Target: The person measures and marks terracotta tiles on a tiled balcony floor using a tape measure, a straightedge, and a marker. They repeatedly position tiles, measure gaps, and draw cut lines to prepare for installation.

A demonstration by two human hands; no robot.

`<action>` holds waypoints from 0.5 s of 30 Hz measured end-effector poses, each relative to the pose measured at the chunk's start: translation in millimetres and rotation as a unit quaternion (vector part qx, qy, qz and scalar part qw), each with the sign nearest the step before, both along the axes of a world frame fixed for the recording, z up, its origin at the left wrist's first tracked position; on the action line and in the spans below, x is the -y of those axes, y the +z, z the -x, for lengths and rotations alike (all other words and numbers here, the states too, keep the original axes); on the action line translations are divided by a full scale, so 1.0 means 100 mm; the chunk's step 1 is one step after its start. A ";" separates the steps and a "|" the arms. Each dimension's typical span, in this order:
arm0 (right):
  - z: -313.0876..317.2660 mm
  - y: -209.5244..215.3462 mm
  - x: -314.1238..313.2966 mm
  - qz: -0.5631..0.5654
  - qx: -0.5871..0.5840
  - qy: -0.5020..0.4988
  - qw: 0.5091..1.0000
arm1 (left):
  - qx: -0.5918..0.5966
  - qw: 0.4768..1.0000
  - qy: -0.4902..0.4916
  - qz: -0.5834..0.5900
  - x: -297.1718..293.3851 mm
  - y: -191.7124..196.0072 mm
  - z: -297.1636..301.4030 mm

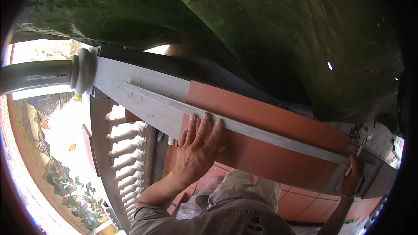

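Observation:
A long grey metal straightedge [261, 131] lies lengthwise over a red-brown tile panel [265, 154], which rests on a grey ledge [148, 104]. My left hand [196, 148] is spread flat, its fingertips pressing the bar and its palm over the panel. Over at the right end of the panel, my right hand [355, 176] is closed round a slim pale pencil-like stick [353, 161]. The stick points upward near the end of the bar. Part of the right-hand fingers is too small and shaded to make out.
A dark green sheet [278, 26] hangs low over the far side of the ledge. At the left are a round grey rail [37, 76] and white balusters [126, 161]. Red floor tiles [298, 204] show below the panel.

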State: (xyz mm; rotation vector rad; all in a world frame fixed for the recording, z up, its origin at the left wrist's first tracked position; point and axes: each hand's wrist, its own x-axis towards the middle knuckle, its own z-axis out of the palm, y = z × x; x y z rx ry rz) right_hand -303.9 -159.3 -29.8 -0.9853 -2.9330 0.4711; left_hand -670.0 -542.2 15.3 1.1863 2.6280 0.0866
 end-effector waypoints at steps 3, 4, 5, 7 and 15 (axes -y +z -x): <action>0.01 0.00 0.01 0.000 0.002 -0.006 1.000 | 0.003 1.000 0.001 0.002 0.00 0.01 -0.01; 0.00 0.01 0.01 0.005 0.006 -0.017 1.000 | 0.003 1.000 0.002 0.001 0.00 0.00 -0.01; -0.01 0.00 0.01 0.011 0.011 -0.028 0.999 | 0.004 1.000 0.002 0.000 -0.01 0.00 -0.01; -0.03 -0.01 0.00 0.007 0.004 -0.017 1.000 | 0.002 1.000 0.001 -0.001 -0.01 0.00 -0.01; 0.13 0.22 0.05 0.039 -0.010 -0.030 0.999 | -0.007 0.999 0.007 0.036 -0.08 0.07 -0.03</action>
